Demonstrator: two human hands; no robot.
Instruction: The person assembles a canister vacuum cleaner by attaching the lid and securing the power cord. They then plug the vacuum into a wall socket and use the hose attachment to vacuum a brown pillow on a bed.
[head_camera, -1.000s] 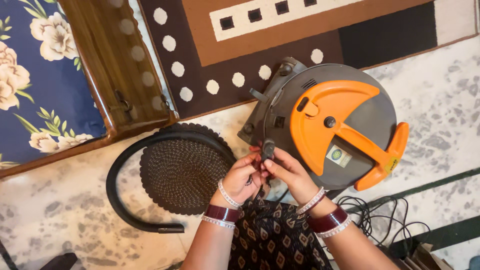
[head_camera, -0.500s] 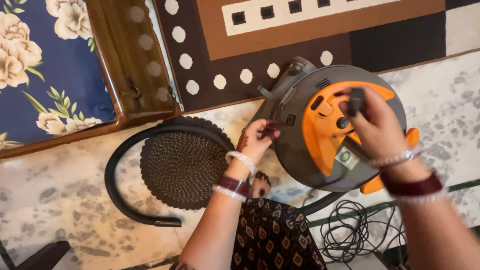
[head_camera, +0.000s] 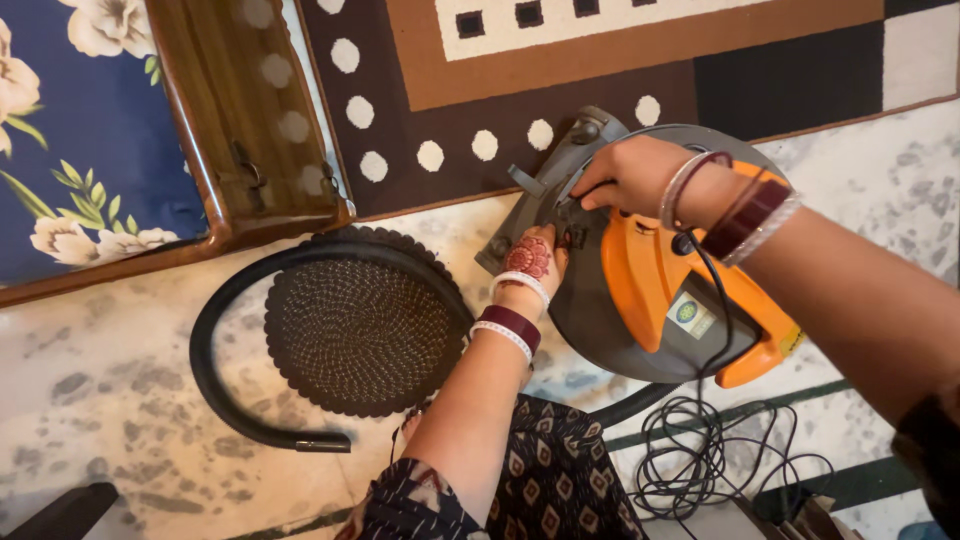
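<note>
I am pinching my right hand (head_camera: 632, 176) and left hand (head_camera: 535, 258) on the far-left rim of the round grey-and-orange plastic vacuum cleaner (head_camera: 660, 270) sitting on the floor, which is likely feeling heavy, rigid and smooth.

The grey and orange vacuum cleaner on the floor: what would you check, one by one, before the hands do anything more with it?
1. Both hands on the machine: ok. The left hand rests on the grey rim and the right hand reaches across the top of the vacuum cleaner.
2. What the right fingers grip: cannot tell; they are curled over the rim and hide it.
3. Cord path: not ok. The black cord runs across the orange cover to a loose tangle on the floor.
4. Hose clear of the hands: ok. The black hose curves around the round woven mat.
5. Machine sitting flat: ok, partly on the carpet.
</note>
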